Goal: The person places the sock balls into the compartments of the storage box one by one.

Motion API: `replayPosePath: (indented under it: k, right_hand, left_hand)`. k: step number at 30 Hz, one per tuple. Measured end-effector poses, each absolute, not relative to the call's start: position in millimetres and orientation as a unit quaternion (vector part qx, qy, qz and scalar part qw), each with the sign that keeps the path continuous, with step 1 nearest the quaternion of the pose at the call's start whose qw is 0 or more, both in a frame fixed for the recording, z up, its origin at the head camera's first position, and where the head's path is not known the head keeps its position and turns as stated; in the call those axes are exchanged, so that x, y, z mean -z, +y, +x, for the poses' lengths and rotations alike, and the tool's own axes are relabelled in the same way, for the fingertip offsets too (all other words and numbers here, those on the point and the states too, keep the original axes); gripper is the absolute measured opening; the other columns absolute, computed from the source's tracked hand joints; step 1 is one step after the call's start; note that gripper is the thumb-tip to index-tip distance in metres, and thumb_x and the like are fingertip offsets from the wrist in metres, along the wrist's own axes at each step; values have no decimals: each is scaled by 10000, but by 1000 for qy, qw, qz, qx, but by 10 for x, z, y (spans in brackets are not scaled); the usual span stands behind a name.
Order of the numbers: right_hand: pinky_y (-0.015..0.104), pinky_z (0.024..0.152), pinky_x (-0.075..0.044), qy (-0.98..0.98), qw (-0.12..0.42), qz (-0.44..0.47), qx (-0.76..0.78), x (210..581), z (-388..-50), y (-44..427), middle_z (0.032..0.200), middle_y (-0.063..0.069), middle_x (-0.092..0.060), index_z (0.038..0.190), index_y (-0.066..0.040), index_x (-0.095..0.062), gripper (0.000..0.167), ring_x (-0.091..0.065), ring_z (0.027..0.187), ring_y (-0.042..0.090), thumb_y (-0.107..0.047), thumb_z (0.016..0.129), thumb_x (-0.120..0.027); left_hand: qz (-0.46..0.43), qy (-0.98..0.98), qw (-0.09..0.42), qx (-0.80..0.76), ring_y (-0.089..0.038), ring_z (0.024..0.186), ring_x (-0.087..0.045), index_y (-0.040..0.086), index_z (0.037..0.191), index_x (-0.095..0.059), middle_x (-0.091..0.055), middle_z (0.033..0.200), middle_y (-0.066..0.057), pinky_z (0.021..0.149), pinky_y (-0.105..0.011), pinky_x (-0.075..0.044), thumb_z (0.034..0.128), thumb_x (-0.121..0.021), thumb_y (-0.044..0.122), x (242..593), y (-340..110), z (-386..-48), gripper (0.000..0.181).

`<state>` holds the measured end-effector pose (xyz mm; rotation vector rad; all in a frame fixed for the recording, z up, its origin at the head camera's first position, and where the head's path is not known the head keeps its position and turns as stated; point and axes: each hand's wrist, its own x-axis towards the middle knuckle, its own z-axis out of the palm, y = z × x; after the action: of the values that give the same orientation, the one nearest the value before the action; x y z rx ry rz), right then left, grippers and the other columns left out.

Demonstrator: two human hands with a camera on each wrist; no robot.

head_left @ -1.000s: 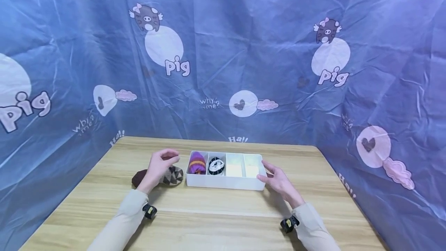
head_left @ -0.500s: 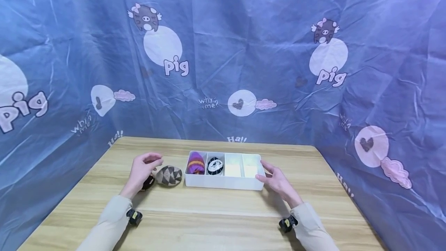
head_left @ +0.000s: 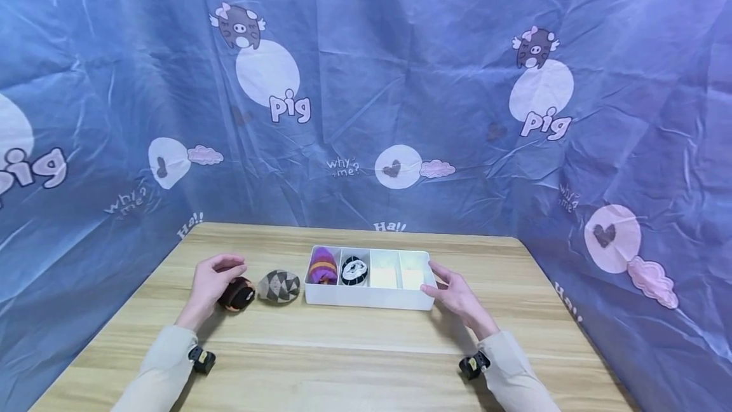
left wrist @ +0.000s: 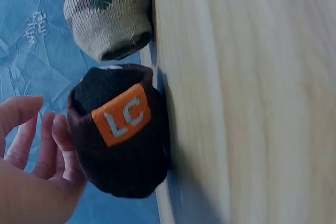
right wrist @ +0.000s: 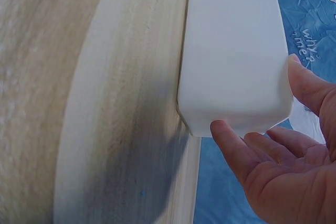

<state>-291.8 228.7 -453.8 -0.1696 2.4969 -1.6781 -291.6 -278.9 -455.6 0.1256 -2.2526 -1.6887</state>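
Note:
A dark brown rolled-up sock [left wrist: 126,161] with an orange LC patch lies on the table at the left. My left hand [head_left: 208,285] is at its far left side, thumb apart from the fingers and nothing gripped; whether the fingertips touch the sock I cannot tell. Just right of it lies a grey rolled sock [head_left: 279,287] with dark triangles. A white divided box [head_left: 366,297] stands in the middle. My right hand [head_left: 457,297] holds the box's right end, thumb at the near rim and fingers against the end wall, partly hidden in the right wrist view.
In the box's leftmost compartment sits a purple and orange rolled sock [head_left: 323,267]. Beside it is a black and white one [head_left: 354,271]. The two right compartments show a bare floor. Wooden table [head_left: 343,361]; a blue printed curtain [head_left: 354,81] surrounds its back and sides.
My left hand has moved left, off the grey sock and over to the brown sock's left side. The brown sock now shows more fully. My right hand has stayed on the box.

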Motion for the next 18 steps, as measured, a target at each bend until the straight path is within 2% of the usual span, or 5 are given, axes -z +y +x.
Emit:
replayPosePath:
  k: [4,7,11,14,18]
  right_hand:
    - [457,1068,-404,828,65,-58,554,4529,-2912,2286,1597,231,-183,1533,-4,-237,766,-384,1356,466,-150,921,-672]
    - [459,1073,-399,829,65,-60,552,4535,-2912,2292,1598,230,-180,1534,-2,-232,767,-381,1357,468,-155,923,-670]
    - [464,1078,-389,832,63,-61,549,4527,-2913,2297,1595,231,-185,1532,-2,-237,769,-380,1356,472,-160,920,-674]
    - [472,1077,-389,832,62,-64,548,4531,-2919,2300,1593,240,-183,1530,5,-238,761,-376,1353,483,-151,922,-669]
    - [476,1075,-390,831,60,-67,549,4546,-2930,2298,1591,242,-185,1528,16,-236,758,-379,1350,485,-143,924,-667]
  left_hand:
    - [53,-798,148,582,48,768,-623,-73,1109,-669,-746,877,35,730,-111,-486,843,-751,79,4553,-2838,-2892,317]
    - [57,-819,117,559,44,822,-605,-71,1212,-626,-733,1062,-111,756,-96,-470,850,-744,105,4558,-2875,-2860,420]
    - [54,-848,63,523,-137,987,-616,-52,1319,-553,-576,1295,-302,775,-132,-467,859,-742,175,4569,-2915,-2813,547]
    - [50,-860,26,508,-308,1092,-592,-49,1359,-504,-525,1325,-328,795,-175,-443,869,-737,234,4582,-2938,-2803,612]
    - [48,-859,-5,509,-324,1097,-596,-49,1380,-476,-533,1319,-313,790,-206,-452,871,-737,276,4603,-2956,-2808,658]
